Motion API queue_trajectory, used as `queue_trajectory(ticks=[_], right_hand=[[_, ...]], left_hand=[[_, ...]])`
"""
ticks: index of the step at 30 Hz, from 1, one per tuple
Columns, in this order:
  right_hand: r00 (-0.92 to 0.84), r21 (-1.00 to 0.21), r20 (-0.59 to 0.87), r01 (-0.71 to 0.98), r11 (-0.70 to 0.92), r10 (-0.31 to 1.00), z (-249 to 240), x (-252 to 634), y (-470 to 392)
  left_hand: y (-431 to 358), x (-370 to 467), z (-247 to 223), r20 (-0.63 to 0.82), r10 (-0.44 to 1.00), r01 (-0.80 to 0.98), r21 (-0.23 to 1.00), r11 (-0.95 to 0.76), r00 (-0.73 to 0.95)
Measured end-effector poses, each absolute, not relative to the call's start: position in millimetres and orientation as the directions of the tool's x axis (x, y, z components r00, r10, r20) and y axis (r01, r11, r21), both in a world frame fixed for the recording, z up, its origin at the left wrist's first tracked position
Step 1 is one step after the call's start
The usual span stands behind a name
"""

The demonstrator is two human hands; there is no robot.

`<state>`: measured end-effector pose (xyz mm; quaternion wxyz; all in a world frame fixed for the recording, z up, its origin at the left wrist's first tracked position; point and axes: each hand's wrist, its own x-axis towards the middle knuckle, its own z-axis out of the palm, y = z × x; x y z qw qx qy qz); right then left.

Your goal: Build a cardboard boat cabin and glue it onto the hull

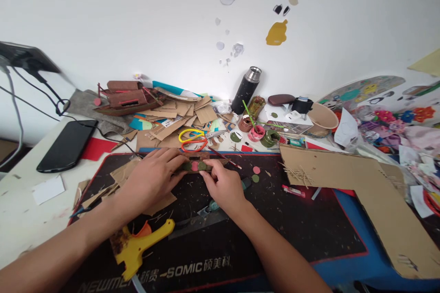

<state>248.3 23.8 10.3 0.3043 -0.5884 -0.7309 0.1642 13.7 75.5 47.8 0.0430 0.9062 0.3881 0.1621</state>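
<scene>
Above the far part of the black desk mat (275,233), both hands hold a small brown cardboard strip. A pink disc (195,166) lies between green discs along its front. My left hand (151,174) is closed on the strip's left end, fingers over the top. My right hand (225,185) pinches the right end with thumb and fingers, beside the right green disc (202,165). Fingers hide both ends. A loose pink disc (256,170) and green disc (255,177) lie right of my right hand. A teal utility knife (213,205) lies partly under that hand.
A yellow glue gun (151,241) lies near my left forearm. Scissors (194,140), cardboard scraps (175,116), paint jars (256,133) and a black thermos (246,89) stand or lie behind. An L-shaped cardboard sheet (364,183) covers the right; a model boat (127,98) sits back left.
</scene>
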Motion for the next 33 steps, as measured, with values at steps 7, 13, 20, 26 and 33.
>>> queue_trajectory(ticks=[7, 13, 20, 26, 33], right_hand=[[-0.119, -0.613, 0.259, 0.747, 0.258, 0.959, 9.0, 248.1, 24.0], [-0.124, -0.604, 0.258, 0.754, 0.261, 0.958, 9.1, 248.7, 24.0], [-0.096, -0.638, 0.314, 0.715, 0.285, 0.944, 10.5, 252.7, 22.8], [-0.061, -0.646, 0.292, 0.723, 0.244, 0.955, 12.2, 258.6, 20.1], [-0.122, -0.552, 0.248, 0.798, 0.243, 0.961, 15.4, 253.3, 21.5]], left_hand=[[76.2, 13.5, 46.7, 0.267, 0.71, 0.688, 0.187, -0.701, 0.651], [75.6, 12.7, 45.7, 0.264, 0.714, 0.682, 0.216, -0.699, 0.649], [75.0, 13.1, 47.4, 0.261, 0.722, 0.69, 0.218, -0.69, 0.64], [76.4, 12.4, 46.2, 0.271, 0.715, 0.679, 0.228, -0.698, 0.644], [75.7, 13.0, 47.3, 0.251, 0.74, 0.689, 0.271, -0.673, 0.624]])
